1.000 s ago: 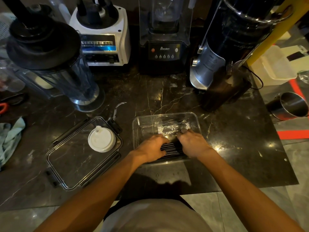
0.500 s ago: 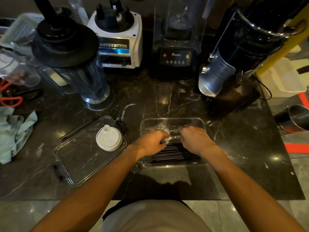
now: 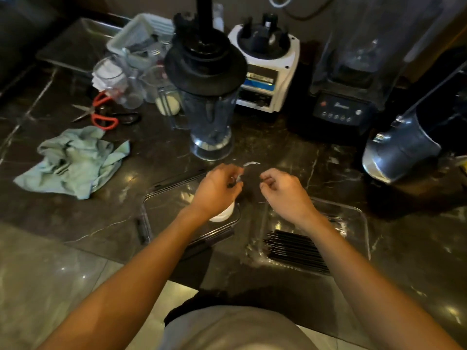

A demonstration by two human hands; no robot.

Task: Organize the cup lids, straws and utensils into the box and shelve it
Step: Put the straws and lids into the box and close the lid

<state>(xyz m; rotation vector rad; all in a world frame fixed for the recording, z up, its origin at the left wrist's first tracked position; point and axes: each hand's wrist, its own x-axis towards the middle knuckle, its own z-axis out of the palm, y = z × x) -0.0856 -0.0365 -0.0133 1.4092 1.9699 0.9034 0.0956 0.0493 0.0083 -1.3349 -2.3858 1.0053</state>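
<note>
Bench [image 3: 290, 147]: dark marble, crowded with blenders along the 12 o'clock edge; little free room for shifting things.
Blender jar [image 3: 211, 117]: stands upright at 12 o'clock, just beyond both hands. Risk: a reach forward knocks it over.
Box [image 3: 364, 223]: clear, at 4 o'clock, open. Its near edge sits close to the bench edge; a push toward 6 o'clock may tip it off.
Box lid [image 3: 164, 210]: clear, lying flat at 8 o'clock of the hands, near the bench edge too.
Straws [image 3: 295, 248]: black bundle lying in the near end of the box. Risk: a jolt to the box fans them out.
Left hand [image 3: 217, 190]: fingers curled round a small shiny utensil [image 3: 250, 164], whose curved end shows at 1 o'clock of the hand. The grip looks light; judged likely to slip, as the piece is thin and glossy.
Right hand [image 3: 285, 193]: fingers loosely curled above the far end of the box; whether they pinch anything cannot be told.
Cup lid [image 3: 222, 213]: white, resting on the box lid, mostly hidden under the left wrist. Not yet boxed; the wrist may sweep it to the floor.
</note>
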